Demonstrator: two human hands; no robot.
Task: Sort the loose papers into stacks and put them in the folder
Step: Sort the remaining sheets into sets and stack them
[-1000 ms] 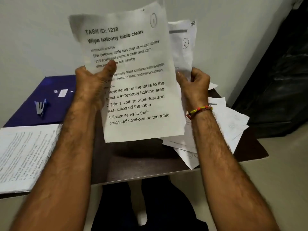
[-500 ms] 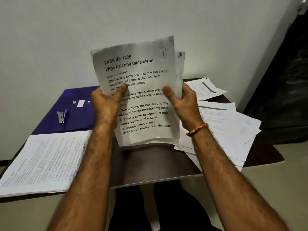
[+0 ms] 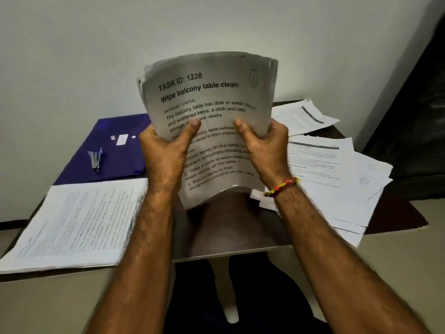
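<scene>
Sorting was judged partway: one bundle [image 3: 212, 126] was pinched by both hands' grip (thumbs in front); loose sheets [image 3: 337, 179] remained, folder [image 3: 115, 153] unfilled.

You are sitting at a small dark desk [image 3: 231, 227] pushed against a plain pale wall [image 3: 96, 56], a plain office or study corner. On the desk, printed sheets [image 3: 337, 179] are lying to its right, a paper stack [image 3: 72, 225] to its left, a blue folder [image 3: 115, 150] and stapler [image 3: 95, 159] behind.
</scene>
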